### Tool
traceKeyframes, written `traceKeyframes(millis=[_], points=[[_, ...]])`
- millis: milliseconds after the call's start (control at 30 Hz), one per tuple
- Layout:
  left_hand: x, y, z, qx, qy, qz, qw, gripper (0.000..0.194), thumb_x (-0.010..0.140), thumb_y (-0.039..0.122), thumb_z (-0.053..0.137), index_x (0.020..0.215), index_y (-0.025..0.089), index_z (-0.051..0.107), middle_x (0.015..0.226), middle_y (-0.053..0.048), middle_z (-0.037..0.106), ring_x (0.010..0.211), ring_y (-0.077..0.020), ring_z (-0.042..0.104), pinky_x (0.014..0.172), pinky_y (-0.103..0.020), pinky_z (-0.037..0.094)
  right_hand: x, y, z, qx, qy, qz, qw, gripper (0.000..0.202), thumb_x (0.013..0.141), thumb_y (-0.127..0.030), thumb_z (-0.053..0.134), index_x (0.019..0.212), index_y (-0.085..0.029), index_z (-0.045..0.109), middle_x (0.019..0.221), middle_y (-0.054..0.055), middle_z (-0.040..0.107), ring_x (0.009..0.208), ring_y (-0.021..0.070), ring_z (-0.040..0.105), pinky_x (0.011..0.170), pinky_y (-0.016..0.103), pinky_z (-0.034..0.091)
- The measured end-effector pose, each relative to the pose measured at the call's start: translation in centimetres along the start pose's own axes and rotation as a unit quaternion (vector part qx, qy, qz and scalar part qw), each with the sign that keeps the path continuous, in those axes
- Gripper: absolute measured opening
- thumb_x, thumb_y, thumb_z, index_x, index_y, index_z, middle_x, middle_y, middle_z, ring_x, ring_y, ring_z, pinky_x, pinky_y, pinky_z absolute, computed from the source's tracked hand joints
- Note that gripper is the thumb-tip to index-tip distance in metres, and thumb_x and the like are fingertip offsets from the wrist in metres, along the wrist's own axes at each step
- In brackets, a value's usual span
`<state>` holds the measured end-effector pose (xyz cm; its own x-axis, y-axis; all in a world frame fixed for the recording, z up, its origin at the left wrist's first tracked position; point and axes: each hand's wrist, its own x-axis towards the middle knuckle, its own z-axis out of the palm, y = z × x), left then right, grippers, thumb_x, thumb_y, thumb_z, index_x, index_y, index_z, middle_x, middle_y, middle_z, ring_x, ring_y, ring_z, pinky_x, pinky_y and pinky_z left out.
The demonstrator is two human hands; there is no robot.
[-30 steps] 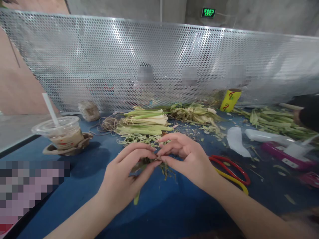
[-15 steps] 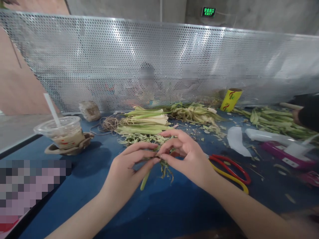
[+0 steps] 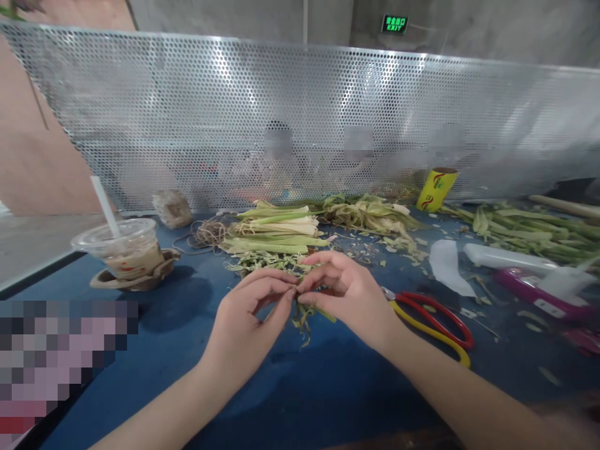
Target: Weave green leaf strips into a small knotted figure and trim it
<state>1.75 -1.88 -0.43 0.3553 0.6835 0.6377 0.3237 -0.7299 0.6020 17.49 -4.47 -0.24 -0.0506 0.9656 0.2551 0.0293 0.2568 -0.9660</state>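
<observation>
My left hand [image 3: 248,312] and my right hand [image 3: 360,300] meet above the blue table [image 3: 300,400], thumbs and fingertips pinched together. Between them is a wilted leafy sprig [image 3: 304,325], its curled leaves dangling below the fingers and a bit of green stem showing under the right hand. The fingers cover most of it. Just behind the hands lies a heap of similar shrivelled leaves [image 3: 262,261]. Beyond that rests a bundle of pale green stalks [image 3: 281,231]. Scissors [image 3: 434,319] with one red and one yellow handle lie beside my right wrist.
A lidded drink cup [image 3: 124,250] with a straw sits in a cardboard holder on the left. Twine [image 3: 209,233] lies near the stalks. A yellow tube [image 3: 437,189], more leaves [image 3: 529,228] and a purple-and-white tool [image 3: 529,290] are rightward. A perforated metal screen [image 3: 187,125] stands behind.
The sprig has turned between my fingers: its green stem pointed down-left before and now shows under my right hand. A dark sleeve and hand at the far right have withdrawn.
</observation>
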Motion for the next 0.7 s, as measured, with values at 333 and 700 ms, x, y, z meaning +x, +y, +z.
traceKeyframes(millis=[333,700], points=[[0.19,-0.84,0.09,-0.050,0.017,-0.057,0.997,0.009,0.073,0.023,0.061,0.067,0.018,0.065,0.080,-0.004,0.067,0.077,-0.0151,0.064,0.071,-0.025,0.053,-0.23,0.39,0.37,-0.004,0.010,-0.017,1.000,0.027,0.070,-0.018,0.063,0.094,-0.023,0.051,0.075,-0.002,0.059,0.066,0.0114,0.057,0.054,0.024,0.048],[0.08,-0.15,0.48,-0.415,-0.032,-0.376,0.828,0.023,0.060,0.032,0.076,0.062,0.014,0.061,0.086,-0.002,0.060,0.073,-0.0096,0.056,0.064,-0.016,0.045,-0.36,0.52,0.51,0.031,-0.003,-0.056,0.998,0.032,0.065,-0.015,0.070,0.091,-0.022,0.052,0.067,-0.005,0.065,0.059,0.0091,0.056,0.059,0.024,0.044]])
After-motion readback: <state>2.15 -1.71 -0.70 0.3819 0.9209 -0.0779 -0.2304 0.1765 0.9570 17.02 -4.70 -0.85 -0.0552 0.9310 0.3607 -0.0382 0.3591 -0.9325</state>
